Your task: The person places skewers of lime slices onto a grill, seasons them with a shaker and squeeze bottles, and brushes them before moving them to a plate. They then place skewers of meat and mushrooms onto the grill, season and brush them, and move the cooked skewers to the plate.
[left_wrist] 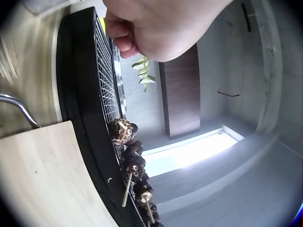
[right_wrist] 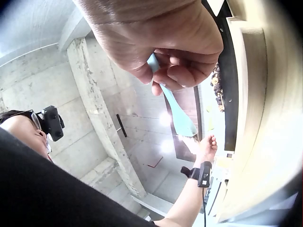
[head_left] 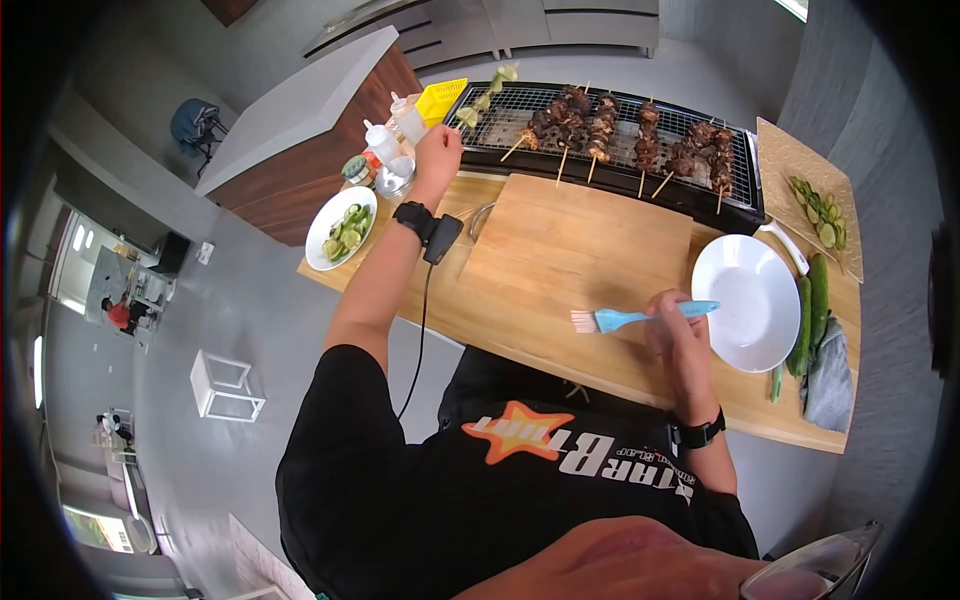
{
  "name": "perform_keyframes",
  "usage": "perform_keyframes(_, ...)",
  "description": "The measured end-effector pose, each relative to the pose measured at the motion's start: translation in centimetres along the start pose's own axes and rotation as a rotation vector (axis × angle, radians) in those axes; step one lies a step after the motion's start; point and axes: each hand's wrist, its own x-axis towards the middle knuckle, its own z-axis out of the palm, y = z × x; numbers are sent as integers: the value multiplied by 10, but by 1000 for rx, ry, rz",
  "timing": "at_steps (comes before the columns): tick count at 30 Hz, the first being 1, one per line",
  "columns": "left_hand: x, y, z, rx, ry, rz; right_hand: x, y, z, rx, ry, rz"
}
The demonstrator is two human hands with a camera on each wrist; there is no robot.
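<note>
My left hand is raised at the grill's left end, fingers curled around the lower end of a skewer of green vegetable slices. The slices stick out past the fist in the left wrist view; the stick itself is hidden by the fingers. In my right hand is a light-blue basting brush, gripped by its handle, with pale bristles pointing left above the cutting board. The black grill carries several browned meat skewers on its wire rack.
Left of the board are a white plate of green slices, squeeze bottles and a yellow basket. On the right stand a white bowl, cucumbers, a grey cloth and a tan board with green skewers.
</note>
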Motion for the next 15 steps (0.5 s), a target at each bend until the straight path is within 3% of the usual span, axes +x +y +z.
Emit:
perform_keyframes(4,-21,10,8,212,3,111,0,0,-1,8,-5,12)
perform_keyframes(15,-38,-1,36,-66,-45,-80,2,3,-3,7,-14,20)
